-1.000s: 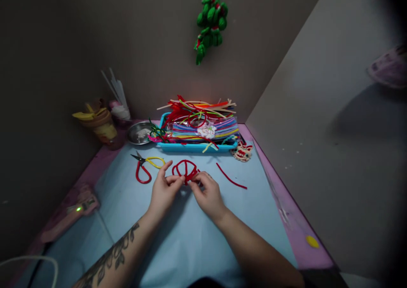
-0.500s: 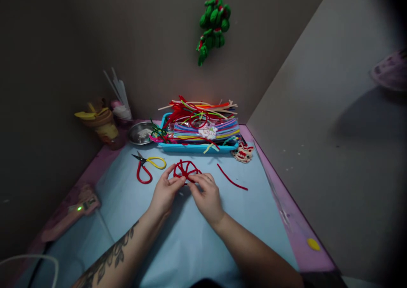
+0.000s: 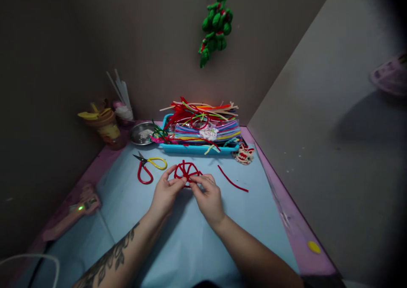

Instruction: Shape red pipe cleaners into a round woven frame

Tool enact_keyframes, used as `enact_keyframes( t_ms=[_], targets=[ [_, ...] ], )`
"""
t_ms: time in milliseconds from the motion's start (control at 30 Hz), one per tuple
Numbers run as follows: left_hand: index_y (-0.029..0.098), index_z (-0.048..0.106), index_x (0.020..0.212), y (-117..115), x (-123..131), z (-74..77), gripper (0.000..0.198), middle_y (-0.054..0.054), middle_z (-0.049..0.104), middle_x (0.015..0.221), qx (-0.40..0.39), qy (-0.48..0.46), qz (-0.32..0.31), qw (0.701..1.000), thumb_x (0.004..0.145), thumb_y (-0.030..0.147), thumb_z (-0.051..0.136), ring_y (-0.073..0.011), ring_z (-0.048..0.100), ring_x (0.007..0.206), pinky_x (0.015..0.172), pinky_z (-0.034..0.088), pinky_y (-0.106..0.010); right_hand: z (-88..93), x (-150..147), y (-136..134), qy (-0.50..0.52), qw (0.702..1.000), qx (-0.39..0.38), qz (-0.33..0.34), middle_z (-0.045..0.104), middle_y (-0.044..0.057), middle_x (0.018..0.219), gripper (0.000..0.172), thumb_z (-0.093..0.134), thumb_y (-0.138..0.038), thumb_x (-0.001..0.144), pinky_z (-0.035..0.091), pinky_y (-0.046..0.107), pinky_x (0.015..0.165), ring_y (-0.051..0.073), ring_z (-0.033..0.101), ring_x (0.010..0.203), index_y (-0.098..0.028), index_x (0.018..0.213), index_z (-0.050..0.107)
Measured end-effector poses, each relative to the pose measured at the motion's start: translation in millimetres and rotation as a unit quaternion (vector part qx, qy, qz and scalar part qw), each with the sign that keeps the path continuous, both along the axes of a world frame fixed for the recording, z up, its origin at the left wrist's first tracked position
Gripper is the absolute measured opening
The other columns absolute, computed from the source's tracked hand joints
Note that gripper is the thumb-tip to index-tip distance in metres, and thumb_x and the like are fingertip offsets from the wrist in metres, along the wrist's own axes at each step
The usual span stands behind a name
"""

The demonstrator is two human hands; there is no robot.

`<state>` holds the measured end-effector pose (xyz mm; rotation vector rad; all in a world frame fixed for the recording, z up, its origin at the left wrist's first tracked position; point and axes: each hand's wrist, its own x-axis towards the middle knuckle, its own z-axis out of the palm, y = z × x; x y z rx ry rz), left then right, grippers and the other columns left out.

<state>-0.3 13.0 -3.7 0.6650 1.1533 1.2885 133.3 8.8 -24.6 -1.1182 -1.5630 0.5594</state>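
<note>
Left fingers (image 3: 178, 184) and right fingers (image 3: 197, 180) seem clamped on the red spoked ring (image 3: 186, 174).

The red wheel shape (image 3: 185, 174) is partly covered by the left hand (image 3: 165, 191) and right hand (image 3: 208, 197). A lilac object (image 3: 390, 76) is blurred and cut off at right. Tiny white bits (image 3: 145, 134) cannot be identified.

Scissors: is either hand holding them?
No, the scissors lie on the blue sheet, while the left hand and right hand both hold the red wheel-shaped piece.
</note>
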Motion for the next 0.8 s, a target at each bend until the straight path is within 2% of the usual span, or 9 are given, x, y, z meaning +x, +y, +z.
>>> enact_keyframes(
  t_ms=[500, 600, 800],
  targets=[
    [0.005, 0.041, 0.137, -0.6, -0.6, -1.4, 0.091, 0.001, 0.07, 0.06, 0.002, 0.025, 0.011, 1.0, 0.06, 0.03, 0.082, -0.011, 0.061, 0.057, 0.069, 0.044, -0.023, -2.4, 0.0, 3.7, 0.028, 0.999, 0.001, 0.025, 0.071, 0.002, 0.078, 0.015, 0.065, -0.013, 0.083, 0.049, 0.035, 0.078, 0.019, 0.059, 0.082, -0.025, 0.087, 0.073],
    [0.007, 0.04, 0.138, -0.2, -1.8, -0.6, 0.088, 0.003, 0.068, 0.058, 0.024, 0.068, 0.014, 0.997, 0.063, 0.03, 0.08, -0.0108, 0.059, 0.056, 0.068, 0.044, -0.023, -1.2, 1.0, 3.8, 0.007, 1.0, -0.003, 0.02, 0.07, 0.002, 0.08, 0.011, 0.065, -0.015, 0.083, 0.048, 0.035, 0.08, 0.019, 0.06, 0.083, -0.024, 0.087, 0.071],
    [0.01, 0.04, 0.137, -2.3, -0.4, 4.1, 0.08, 0.007, 0.062, 0.054, 0.056, 0.153, 0.008, 0.987, 0.067, 0.029, 0.074, -0.0099, 0.053, 0.05, 0.057, 0.04, -0.021, 0.2, 5.0, 4.2, -0.023, 0.999, 0.018, -0.033, 0.061, 0.004, 0.087, 0.006, 0.065, -0.019, 0.083, 0.047, 0.036, 0.08, 0.021, 0.057, 0.089, -0.022, 0.088, 0.065]
  ],
)
